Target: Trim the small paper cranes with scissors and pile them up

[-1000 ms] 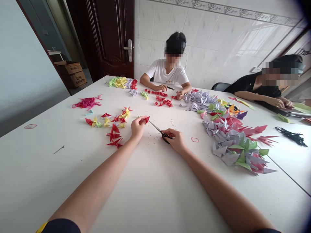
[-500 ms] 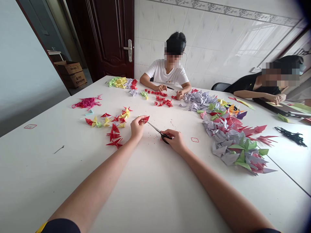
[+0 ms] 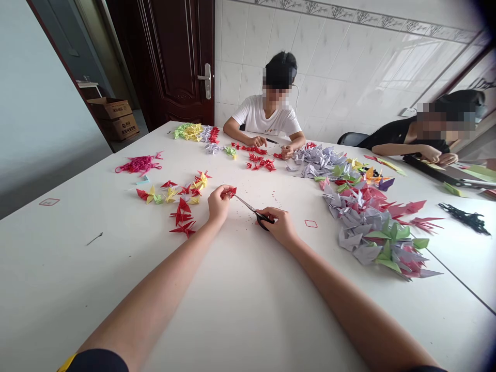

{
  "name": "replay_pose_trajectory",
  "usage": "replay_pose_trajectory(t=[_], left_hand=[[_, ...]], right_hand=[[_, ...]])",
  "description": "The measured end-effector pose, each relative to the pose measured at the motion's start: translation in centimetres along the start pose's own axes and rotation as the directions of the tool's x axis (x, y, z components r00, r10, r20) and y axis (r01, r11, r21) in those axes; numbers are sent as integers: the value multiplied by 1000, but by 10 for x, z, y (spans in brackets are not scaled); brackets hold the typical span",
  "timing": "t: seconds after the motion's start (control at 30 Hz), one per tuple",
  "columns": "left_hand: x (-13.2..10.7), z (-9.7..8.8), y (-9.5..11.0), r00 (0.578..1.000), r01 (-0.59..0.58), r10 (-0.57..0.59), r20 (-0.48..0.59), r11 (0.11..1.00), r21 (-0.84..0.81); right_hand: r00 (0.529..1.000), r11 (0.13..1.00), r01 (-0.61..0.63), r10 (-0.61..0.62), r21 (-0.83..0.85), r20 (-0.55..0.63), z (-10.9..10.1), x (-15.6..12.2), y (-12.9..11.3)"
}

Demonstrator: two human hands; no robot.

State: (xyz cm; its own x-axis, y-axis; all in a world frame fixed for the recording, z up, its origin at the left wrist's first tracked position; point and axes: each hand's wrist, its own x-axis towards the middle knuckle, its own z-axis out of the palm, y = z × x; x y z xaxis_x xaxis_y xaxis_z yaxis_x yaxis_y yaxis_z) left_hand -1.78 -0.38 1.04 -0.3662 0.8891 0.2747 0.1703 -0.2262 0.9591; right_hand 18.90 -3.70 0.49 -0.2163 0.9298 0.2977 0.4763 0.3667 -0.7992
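Note:
My left hand (image 3: 219, 202) pinches a small red paper crane (image 3: 233, 191), most of it hidden by the fingers. In my right hand (image 3: 279, 222) is a pair of scissors (image 3: 248, 205) with black handles, its blades pointing left and their tips at the red paper. Tiny red paper scraps lie on the white table (image 3: 217, 289) beneath and around the blades. Left of my left hand lie several red cranes (image 3: 183, 218) and a cluster of yellow, red and green cranes (image 3: 170, 195).
A large heap of folded cranes (image 3: 364, 217) covers the right side. A pink tangle of cord (image 3: 140, 164) lies at left, a dark cord bundle (image 3: 465, 216) at far right. Across the table one person (image 3: 267, 119) handles red cranes; another person (image 3: 403, 134) sits at right.
The red crane is slightly lower and less of it shows past my left fingers. The scissors have barely moved. At right, the other person's hands have shifted a little.

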Motion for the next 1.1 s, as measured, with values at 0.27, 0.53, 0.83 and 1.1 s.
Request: replay_pose_trajectory(t=[0.27,0.53,0.83,1.1], left_hand=[[0,2,-1,1000,-1,2,24,999,-41],[2,0,-6,1000,-3,2,-6,999,-39],[1,-1,-4,1000,-15,15,9,998,-65],[1,0,-4,1000,1,1,18,997,-79]], right_hand=[[999,1000,-6,5,-21,-33,1,1,1],[1000,1000,-24,24,5,-14,0,0,1],[998,996,-58,56,64,21,-1,-1,-2],[1000,1000,-25,25,12,13,-2,-1,-2]])
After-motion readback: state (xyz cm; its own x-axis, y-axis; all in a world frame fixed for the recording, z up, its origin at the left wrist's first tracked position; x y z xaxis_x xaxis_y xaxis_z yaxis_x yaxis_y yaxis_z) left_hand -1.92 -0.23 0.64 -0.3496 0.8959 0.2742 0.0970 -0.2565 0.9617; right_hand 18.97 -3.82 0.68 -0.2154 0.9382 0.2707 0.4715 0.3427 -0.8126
